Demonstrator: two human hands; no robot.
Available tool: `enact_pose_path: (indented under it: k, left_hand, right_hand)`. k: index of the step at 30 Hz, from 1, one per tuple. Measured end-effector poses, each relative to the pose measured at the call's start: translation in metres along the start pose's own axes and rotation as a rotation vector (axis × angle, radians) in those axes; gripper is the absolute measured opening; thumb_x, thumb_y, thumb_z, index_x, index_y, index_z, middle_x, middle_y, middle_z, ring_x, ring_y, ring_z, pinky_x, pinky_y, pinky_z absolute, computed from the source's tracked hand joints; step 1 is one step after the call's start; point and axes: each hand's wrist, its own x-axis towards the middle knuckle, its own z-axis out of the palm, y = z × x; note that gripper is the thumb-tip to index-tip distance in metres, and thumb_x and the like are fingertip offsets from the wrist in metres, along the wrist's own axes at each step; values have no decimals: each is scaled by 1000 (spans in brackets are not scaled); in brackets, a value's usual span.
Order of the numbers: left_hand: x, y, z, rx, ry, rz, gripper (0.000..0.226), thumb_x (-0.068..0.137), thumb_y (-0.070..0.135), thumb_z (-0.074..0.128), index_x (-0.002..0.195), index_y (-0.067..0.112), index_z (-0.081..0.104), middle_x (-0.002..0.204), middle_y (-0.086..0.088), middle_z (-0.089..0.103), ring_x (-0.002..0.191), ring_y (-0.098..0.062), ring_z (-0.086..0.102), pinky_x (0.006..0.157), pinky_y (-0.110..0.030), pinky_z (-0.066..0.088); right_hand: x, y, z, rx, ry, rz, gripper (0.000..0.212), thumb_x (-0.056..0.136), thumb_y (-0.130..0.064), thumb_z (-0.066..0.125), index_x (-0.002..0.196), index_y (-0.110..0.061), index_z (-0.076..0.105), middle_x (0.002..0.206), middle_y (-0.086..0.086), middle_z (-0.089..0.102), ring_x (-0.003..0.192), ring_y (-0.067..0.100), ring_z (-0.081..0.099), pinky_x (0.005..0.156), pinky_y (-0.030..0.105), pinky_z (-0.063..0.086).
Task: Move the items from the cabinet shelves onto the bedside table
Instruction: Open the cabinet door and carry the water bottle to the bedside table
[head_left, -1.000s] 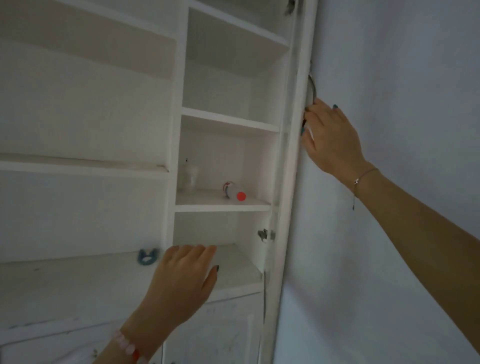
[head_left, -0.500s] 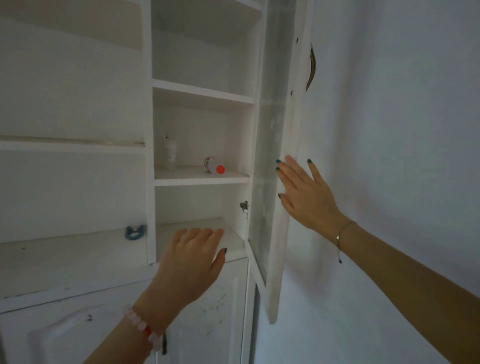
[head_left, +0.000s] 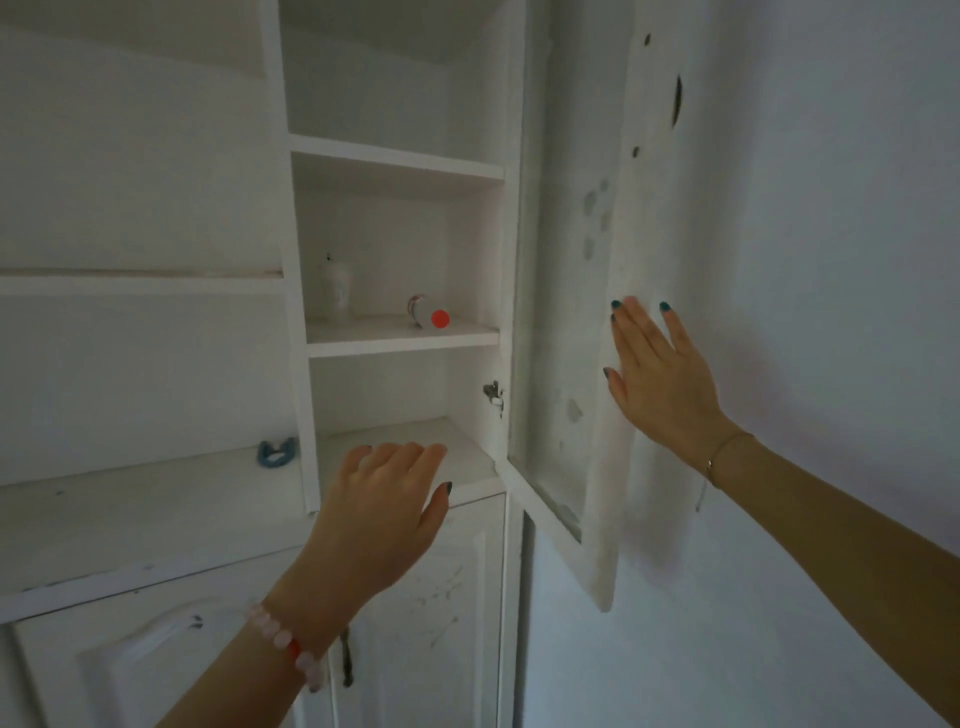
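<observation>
Head view: my right hand (head_left: 660, 379) lies flat on the open cabinet door (head_left: 566, 312), fingers straight. My left hand (head_left: 384, 514) is released, holding nothing. The red-capped bottle (head_left: 428, 317) lies on the middle shelf (head_left: 395, 345).

Single head-worn wide-angle view, facing forward into the open white cabinet (head_left: 395, 161), close enough that both hands reach it. Forearms enter from the bottom edge: left hand (head_left: 382, 512) low centre, right hand (head_left: 657, 379) flat against the swung-out door (head_left: 605, 519). Bare wall (head_left: 831, 260) fills the right side.
</observation>
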Motion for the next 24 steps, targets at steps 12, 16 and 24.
enact_pose_path:
  k: [12, 16, 24]
  left_hand:
    - [9, -4, 18, -20, -22, 8, 43, 84, 34, 35, 101, 10, 66, 84, -5, 70, 71, -23, 67, 66, -40, 55]
    - [8, -14, 28, -33, -29, -11, 43, 85, 34, 35, 101, 9, 66, 82, -5, 69, 69, -23, 66, 65, -42, 55]
    - [8, -53, 38, -24, -26, -33, 42, 83, 33, 35, 98, 8, 66, 78, -6, 68, 63, -24, 64, 59, -39, 51]
  right_hand:
    - [-3, 5, 25, 110, -68, 129, 64, 90, -32, 19, 135, 10, 34, 145, 23, 35, 137, 33, 27, 112, 51, 9]
    - [-11, -36, 12, 279, -1, 127, 57, 89, -32, 26, 129, 4, 46, 138, 21, 45, 131, 35, 38, 106, 56, 27]
    - [-24, -148, -8, 639, -27, 105, 51, 89, -36, 31, 119, -5, 57, 124, 15, 58, 117, 31, 53, 94, 49, 45]
